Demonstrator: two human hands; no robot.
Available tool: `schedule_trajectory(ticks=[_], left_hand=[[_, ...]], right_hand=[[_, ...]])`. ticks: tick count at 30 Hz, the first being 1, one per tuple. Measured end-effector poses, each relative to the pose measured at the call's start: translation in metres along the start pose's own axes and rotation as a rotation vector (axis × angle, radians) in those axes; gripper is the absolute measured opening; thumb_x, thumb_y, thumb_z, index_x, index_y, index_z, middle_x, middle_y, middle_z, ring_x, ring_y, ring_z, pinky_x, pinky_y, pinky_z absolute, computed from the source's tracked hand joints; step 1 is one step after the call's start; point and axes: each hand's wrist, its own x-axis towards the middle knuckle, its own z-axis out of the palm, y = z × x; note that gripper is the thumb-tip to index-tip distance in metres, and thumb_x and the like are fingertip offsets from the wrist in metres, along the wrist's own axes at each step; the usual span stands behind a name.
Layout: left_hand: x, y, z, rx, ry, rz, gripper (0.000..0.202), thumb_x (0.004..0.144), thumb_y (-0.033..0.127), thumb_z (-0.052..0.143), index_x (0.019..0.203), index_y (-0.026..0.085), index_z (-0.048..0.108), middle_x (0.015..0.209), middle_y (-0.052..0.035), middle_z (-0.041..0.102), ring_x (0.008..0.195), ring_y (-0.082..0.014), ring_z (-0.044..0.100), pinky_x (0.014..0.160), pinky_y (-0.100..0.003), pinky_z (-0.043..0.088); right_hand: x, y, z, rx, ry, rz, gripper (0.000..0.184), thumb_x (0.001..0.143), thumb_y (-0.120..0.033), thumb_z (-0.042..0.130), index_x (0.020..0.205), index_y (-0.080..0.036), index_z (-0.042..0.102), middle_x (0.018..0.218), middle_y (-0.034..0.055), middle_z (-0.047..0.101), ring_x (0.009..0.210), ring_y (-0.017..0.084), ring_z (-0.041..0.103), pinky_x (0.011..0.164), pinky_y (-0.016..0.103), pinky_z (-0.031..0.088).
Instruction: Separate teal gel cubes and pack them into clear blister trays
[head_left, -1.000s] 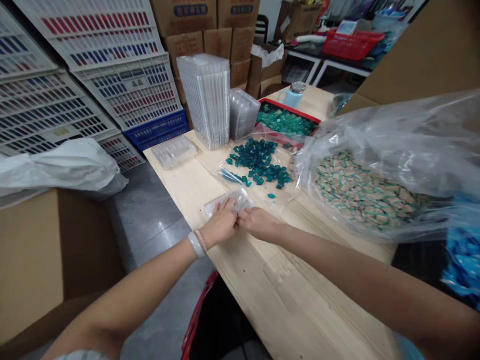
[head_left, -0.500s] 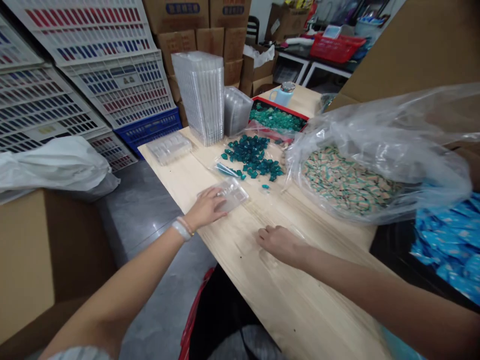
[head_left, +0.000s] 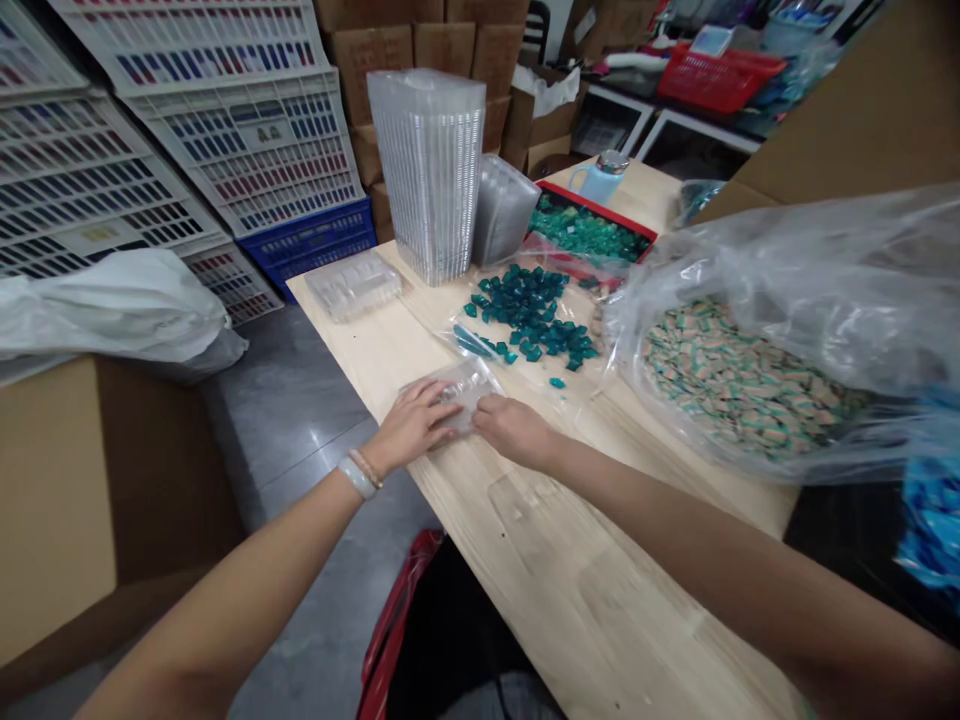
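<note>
A small stack of clear plastic trays (head_left: 465,385) lies on the wooden table (head_left: 600,600). My left hand (head_left: 412,425) rests on its near-left side with the fingers flat. My right hand (head_left: 510,428) touches the stack's near-right edge, fingers curled at it. One clear tray (head_left: 529,505) lies flat on the table just in front of my right forearm. Beyond the stack, loose teal pieces (head_left: 536,315) are spread on a clear plastic sheet.
A tall stack of clear trays (head_left: 431,170) and a shorter one (head_left: 502,205) stand at the far end, with another tray pile (head_left: 352,285) at the left edge. A red tray of teal pieces (head_left: 592,230), a big bag of wrapped pieces (head_left: 742,380) and a mug (head_left: 600,180) sit right.
My right hand has left the single tray lying on the table and moved back to the small stack beside my left hand, which stayed on the stack.
</note>
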Motion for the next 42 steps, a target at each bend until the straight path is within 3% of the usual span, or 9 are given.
schedule_trajectory(ticks=[4, 11, 22, 27, 30, 33, 36, 39, 42], left_hand=[[-0.001, -0.001, 0.001, -0.009, -0.001, -0.015, 0.038, 0.076, 0.042, 0.05, 0.111, 0.028, 0.054, 0.132, -0.004, 0.036, 0.121, -0.0251, 0.027, 0.099, -0.042, 0.025], [0.0, -0.003, 0.0, -0.018, -0.008, -0.011, 0.037, 0.077, 0.039, 0.05, 0.112, 0.028, 0.054, 0.132, -0.004, 0.035, 0.121, -0.0255, 0.026, 0.1, -0.043, 0.024], [0.001, 0.003, -0.006, -0.221, 0.073, -0.108, 0.053, 0.07, 0.033, 0.055, 0.119, 0.019, 0.044, 0.129, -0.0095, 0.039, 0.121, -0.0261, 0.031, 0.101, -0.043, 0.024], [-0.013, -0.021, -0.033, -0.603, 0.205, -0.299, 0.055, 0.084, 0.042, 0.031, 0.132, 0.017, 0.021, 0.134, -0.0112, 0.033, 0.121, -0.0199, 0.034, 0.098, -0.037, 0.032], [-0.013, -0.016, -0.038, -0.483, 0.262, -0.24, 0.057, 0.081, 0.048, 0.038, 0.128, 0.017, 0.031, 0.133, -0.0101, 0.036, 0.122, -0.0196, 0.032, 0.101, -0.037, 0.027], [-0.007, -0.003, -0.033, -0.31, -0.003, -0.003, 0.046, 0.085, 0.045, 0.029, 0.119, 0.02, 0.046, 0.128, -0.0067, 0.044, 0.121, -0.0168, 0.035, 0.103, -0.035, 0.024], [-0.007, -0.006, -0.028, -0.094, -0.211, 0.116, 0.057, 0.077, 0.056, 0.037, 0.122, 0.022, 0.043, 0.133, -0.0059, 0.038, 0.125, -0.0216, 0.028, 0.104, -0.04, 0.017], [-0.01, -0.023, -0.026, 0.118, -0.166, -0.055, 0.092, 0.06, 0.069, 0.048, 0.131, 0.014, 0.027, 0.139, -0.0134, 0.024, 0.127, -0.0309, 0.018, 0.103, -0.045, 0.014], [-0.004, -0.034, -0.023, 0.236, -0.025, -0.313, 0.092, 0.066, 0.067, 0.043, 0.132, 0.007, 0.023, 0.138, -0.0201, 0.022, 0.126, -0.0353, 0.015, 0.1, -0.048, 0.015]], right_hand=[[0.014, 0.013, 0.013, 0.069, -0.033, -0.038, 0.021, 0.085, -0.022, 0.04, 0.08, -0.014, 0.059, 0.079, 0.0054, 0.056, 0.077, 0.016, 0.05, 0.067, 0.026, 0.038], [0.02, 0.024, 0.005, 0.199, -0.14, -0.045, 0.022, 0.085, -0.021, 0.04, 0.083, -0.014, 0.061, 0.081, 0.0055, 0.057, 0.076, 0.014, 0.053, 0.067, 0.024, 0.038], [0.042, -0.017, -0.018, -0.246, -0.288, -0.151, 0.023, 0.08, -0.009, 0.039, 0.087, -0.01, 0.061, 0.091, 0.0129, 0.059, 0.082, 0.022, 0.053, 0.059, 0.03, 0.041], [-0.003, -0.019, -0.038, -0.269, -0.043, -0.049, 0.023, 0.081, -0.009, 0.036, 0.093, -0.012, 0.056, 0.099, 0.0137, 0.054, 0.084, 0.023, 0.049, 0.06, 0.032, 0.039], [-0.048, -0.021, -0.028, -0.26, 0.022, -0.076, 0.02, 0.081, -0.013, 0.039, 0.093, -0.014, 0.054, 0.103, 0.0123, 0.052, 0.085, 0.022, 0.047, 0.062, 0.031, 0.038], [-0.075, -0.019, -0.005, -0.265, -0.044, -0.03, 0.017, 0.079, -0.011, 0.042, 0.091, -0.014, 0.054, 0.102, 0.0115, 0.052, 0.084, 0.022, 0.046, 0.062, 0.03, 0.038], [-0.086, -0.013, 0.011, -0.262, -0.116, 0.063, 0.016, 0.077, -0.009, 0.044, 0.088, -0.014, 0.053, 0.097, 0.0108, 0.053, 0.082, 0.021, 0.047, 0.061, 0.03, 0.039], [-0.095, -0.01, 0.008, -0.214, -0.226, 0.007, 0.018, 0.074, -0.006, 0.047, 0.088, -0.016, 0.053, 0.091, 0.0087, 0.055, 0.08, 0.02, 0.049, 0.058, 0.029, 0.039], [-0.095, -0.015, -0.006, -0.188, -0.351, -0.054, 0.018, 0.071, -0.004, 0.049, 0.083, -0.016, 0.054, 0.084, 0.0064, 0.056, 0.074, 0.019, 0.05, 0.054, 0.028, 0.038]])
